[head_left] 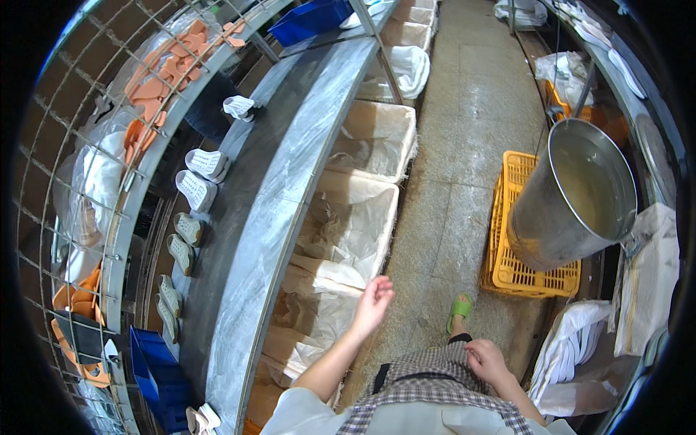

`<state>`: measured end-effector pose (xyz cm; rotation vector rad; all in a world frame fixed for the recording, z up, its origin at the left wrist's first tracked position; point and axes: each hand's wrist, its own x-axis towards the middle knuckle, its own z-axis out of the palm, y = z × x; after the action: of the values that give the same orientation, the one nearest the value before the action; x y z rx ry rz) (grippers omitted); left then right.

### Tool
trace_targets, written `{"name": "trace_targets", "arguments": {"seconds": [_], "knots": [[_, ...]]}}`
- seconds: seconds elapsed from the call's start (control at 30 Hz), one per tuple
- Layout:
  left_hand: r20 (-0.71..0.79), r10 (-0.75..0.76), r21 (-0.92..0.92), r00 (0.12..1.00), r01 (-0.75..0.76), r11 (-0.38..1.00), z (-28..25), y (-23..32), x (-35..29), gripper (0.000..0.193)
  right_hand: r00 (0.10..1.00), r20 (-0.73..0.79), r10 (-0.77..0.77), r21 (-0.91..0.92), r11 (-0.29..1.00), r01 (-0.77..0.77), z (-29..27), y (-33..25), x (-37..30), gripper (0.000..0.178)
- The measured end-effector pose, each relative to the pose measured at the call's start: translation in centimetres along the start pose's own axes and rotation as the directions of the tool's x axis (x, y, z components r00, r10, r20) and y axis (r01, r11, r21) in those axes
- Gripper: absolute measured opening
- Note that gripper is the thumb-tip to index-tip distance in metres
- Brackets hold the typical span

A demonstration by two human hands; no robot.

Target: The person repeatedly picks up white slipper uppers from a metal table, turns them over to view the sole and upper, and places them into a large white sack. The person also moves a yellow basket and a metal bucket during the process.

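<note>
My left hand (375,301) hangs over the aisle beside the lined bins, its fingers loosely curled with nothing visible in them. Against the checked apron (428,370) rests my right hand (487,361), fingers bent inward and no object showing in them. On the dark conveyor belt (239,188) to my left stand several shoes: white perforated clogs (196,190) farther up, and pale grey-green ones (180,254) nearer. Two light shoes (203,419) lie by the belt's near end. A green slipper (459,308) is on my foot.
Cloth-lined bins (395,217) line the conveyor's aisle side. At right, a steel bucket of cloudy liquid (515,232) stands on yellow crates (500,268). Bagged white strips (573,348) lie below it. Wire mesh (43,167) with orange shoe parts (156,87) and a blue bin (156,384) are left.
</note>
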<state>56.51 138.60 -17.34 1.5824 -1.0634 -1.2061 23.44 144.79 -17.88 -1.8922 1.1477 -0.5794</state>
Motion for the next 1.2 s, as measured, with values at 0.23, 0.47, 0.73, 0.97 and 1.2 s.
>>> {"name": "trace_targets", "arguments": {"seconds": [0.23, 0.47, 0.73, 0.97, 1.2], "knots": [[-0.203, 0.264, 0.201, 0.943, -0.224, 0.954, -7.8, 11.4, 10.7, 0.039, 0.999, 0.026, 0.034, -0.147, 0.989, -0.030, -6.8, 1.9, 11.4, 0.018], [-0.555, 0.383, 0.150, 0.738, -0.364, 0.919, -20.7, 16.9, 24.7, 0.044, 0.988, 0.118, 0.104, -0.222, 0.972, -0.076, -10.6, 1.4, 24.0, 0.020], [-0.822, 0.114, -0.135, 0.558, -0.385, 0.913, -38.2, 18.4, 47.6, 0.066, 0.921, 0.083, 0.380, -0.298, 0.892, -0.341, -7.6, -0.1, 34.1, 0.023], [-0.761, -0.143, -0.498, 0.632, -0.428, 0.755, -48.9, 17.1, 59.6, 0.080, 0.916, 0.232, 0.327, -0.221, 0.935, -0.278, -2.9, -0.9, 40.4, 0.026], [-0.493, -0.150, -0.760, 0.857, -0.340, 0.554, -50.6, 16.4, 59.3, 0.042, 0.939, 0.181, 0.294, -0.278, 0.931, -0.238, -3.6, -1.0, 44.0, 0.027]]}}
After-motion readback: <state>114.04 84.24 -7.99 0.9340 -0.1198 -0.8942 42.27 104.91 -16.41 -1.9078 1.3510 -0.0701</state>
